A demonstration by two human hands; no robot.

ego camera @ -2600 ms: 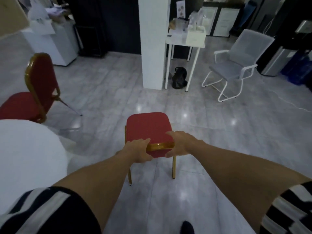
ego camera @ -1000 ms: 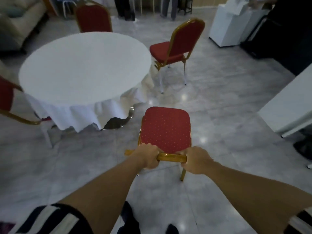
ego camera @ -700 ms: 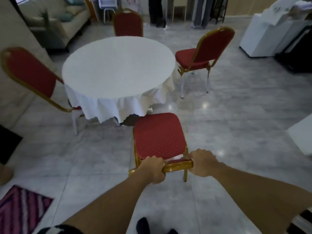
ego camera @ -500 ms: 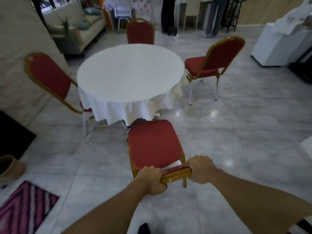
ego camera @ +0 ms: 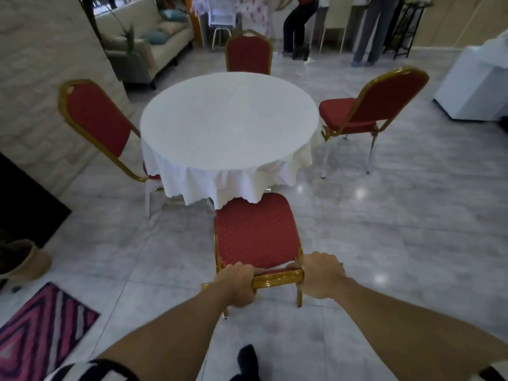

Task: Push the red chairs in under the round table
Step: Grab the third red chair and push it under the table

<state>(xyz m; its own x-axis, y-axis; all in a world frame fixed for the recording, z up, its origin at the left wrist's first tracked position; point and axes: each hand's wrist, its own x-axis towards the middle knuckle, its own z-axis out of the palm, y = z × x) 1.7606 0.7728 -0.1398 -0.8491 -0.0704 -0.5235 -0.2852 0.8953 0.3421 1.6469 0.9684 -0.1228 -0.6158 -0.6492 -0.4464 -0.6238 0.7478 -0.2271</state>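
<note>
A round table (ego camera: 228, 116) under a white cloth stands in the middle of the room. Right in front of me is a red chair (ego camera: 255, 232) with a gold frame; its seat front touches the hanging cloth edge. My left hand (ego camera: 237, 284) and my right hand (ego camera: 323, 274) both grip the gold top rail of its backrest. A second red chair (ego camera: 97, 119) stands at the table's left with its seat partly under the cloth. A third red chair (ego camera: 365, 111) stands apart at the right. A fourth red chair (ego camera: 248, 53) is behind the table.
A brick wall (ego camera: 41, 78) and a dark opening lie at the left, a patterned rug (ego camera: 41, 334) and a basket (ego camera: 22, 262) at the lower left. A sofa (ego camera: 148, 42) is at the back left, a white cabinet (ego camera: 478, 83) at the right. Two people stand at the far counter.
I have turned from the open floor toward the table while holding the chair. The chair has moved closer to the table, and its seat front now meets the cloth edge.
</note>
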